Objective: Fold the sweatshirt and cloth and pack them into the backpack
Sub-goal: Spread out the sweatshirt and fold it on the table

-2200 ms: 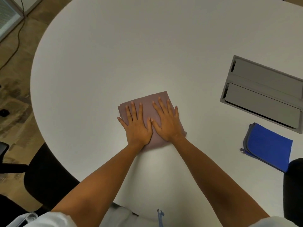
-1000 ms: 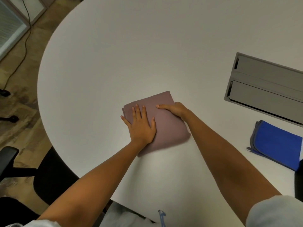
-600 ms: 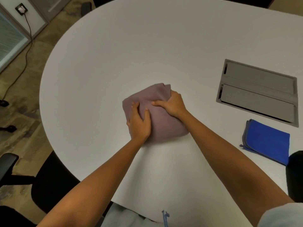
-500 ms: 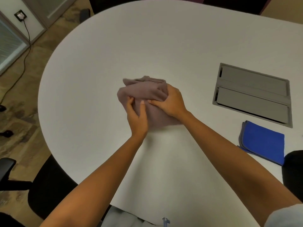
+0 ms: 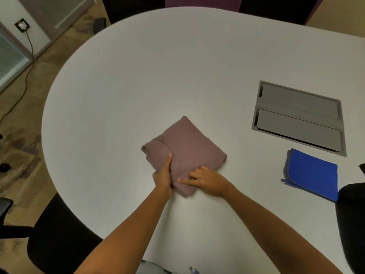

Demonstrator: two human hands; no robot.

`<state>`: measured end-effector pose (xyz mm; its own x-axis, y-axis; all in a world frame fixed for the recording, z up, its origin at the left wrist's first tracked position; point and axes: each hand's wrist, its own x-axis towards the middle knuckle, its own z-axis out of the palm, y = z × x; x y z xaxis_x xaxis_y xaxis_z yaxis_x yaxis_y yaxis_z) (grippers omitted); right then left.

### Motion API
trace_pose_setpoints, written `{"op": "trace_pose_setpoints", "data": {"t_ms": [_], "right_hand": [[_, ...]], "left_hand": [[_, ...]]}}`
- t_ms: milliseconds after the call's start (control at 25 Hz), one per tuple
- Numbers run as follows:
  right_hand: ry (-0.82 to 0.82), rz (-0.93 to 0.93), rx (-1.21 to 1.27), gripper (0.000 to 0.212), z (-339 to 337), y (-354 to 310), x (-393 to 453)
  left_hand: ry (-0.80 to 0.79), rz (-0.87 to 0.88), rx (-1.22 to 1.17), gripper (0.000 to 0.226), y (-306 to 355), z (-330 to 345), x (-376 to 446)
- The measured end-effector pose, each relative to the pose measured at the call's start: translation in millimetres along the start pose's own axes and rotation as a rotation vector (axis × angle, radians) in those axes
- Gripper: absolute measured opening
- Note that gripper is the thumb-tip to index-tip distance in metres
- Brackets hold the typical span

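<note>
A mauve sweatshirt [image 5: 189, 147], folded into a thick square bundle, lies on the white table [image 5: 138, 86] turned like a diamond. My left hand [image 5: 164, 177] grips its near left edge, thumb on top. My right hand [image 5: 207, 181] holds the near corner, fingers resting on the fabric. A blue cloth [image 5: 314, 175] with grey edging lies folded flat at the right. A black shape [image 5: 351, 218] at the right edge may be the backpack; I cannot tell.
A grey cable hatch [image 5: 300, 117] is set into the table beyond the blue cloth. A black chair [image 5: 55, 240] stands at the near left edge. A cord [image 5: 23, 76] trails over the floor on the left.
Both hands lifted the flat folded sweatshirt, turned it over and set it down rotated. They now grip its near corner instead of pressing on top.
</note>
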<state>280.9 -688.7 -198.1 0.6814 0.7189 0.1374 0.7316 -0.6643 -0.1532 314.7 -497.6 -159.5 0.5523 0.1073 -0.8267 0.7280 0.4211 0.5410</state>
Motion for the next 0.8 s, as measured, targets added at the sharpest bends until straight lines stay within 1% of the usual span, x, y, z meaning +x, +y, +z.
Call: {"op": "trace_pose_setpoints", "data": {"t_ms": [40, 120, 200, 280, 360, 440, 480, 560, 640, 720, 800], "right_hand": [[-0.062, -0.025, 0.023, 0.060, 3, -5, -5], [-0.146, -0.060, 0.078, 0.059, -1, -8, -8], [-0.112, -0.034, 0.141, 0.057, -13, -1, -5], [-0.030, 0.080, 0.187, 0.058, -28, 12, 1], [0.054, 0.234, 0.220, 0.064, -39, 27, 5], [0.098, 0.375, 0.238, 0.070, -48, 43, 6], [0.094, 0.441, 0.245, 0.073, -52, 49, 7], [0.041, 0.553, 0.292, 0.079, -54, 57, 7], [-0.023, 0.597, 0.392, 0.086, -48, 54, 7], [-0.051, 0.628, 0.457, 0.093, -38, 42, 6], [-0.040, 0.698, 0.477, 0.101, -24, 29, 5]], "left_hand": [[0.040, 0.012, 0.072, 0.086, -1, -3, 5], [0.005, 0.067, 0.178, 0.088, 7, -7, 11], [-0.057, 0.115, 0.317, 0.083, 25, -6, 21], [-0.116, 0.136, 0.505, 0.073, 55, 0, 35], [-0.201, 0.128, 0.767, 0.070, 88, 12, 47], [-0.251, 0.142, 1.164, 0.068, 117, 32, 59], [-0.248, 0.180, 1.386, 0.063, 126, 44, 61], [-0.213, 0.315, 1.747, 0.048, 132, 70, 63], [-0.189, 0.492, 1.997, 0.042, 119, 92, 61], [-0.212, 0.764, 2.135, 0.045, 102, 102, 59], [-0.262, 0.988, 2.159, 0.047, 91, 104, 56]]}}
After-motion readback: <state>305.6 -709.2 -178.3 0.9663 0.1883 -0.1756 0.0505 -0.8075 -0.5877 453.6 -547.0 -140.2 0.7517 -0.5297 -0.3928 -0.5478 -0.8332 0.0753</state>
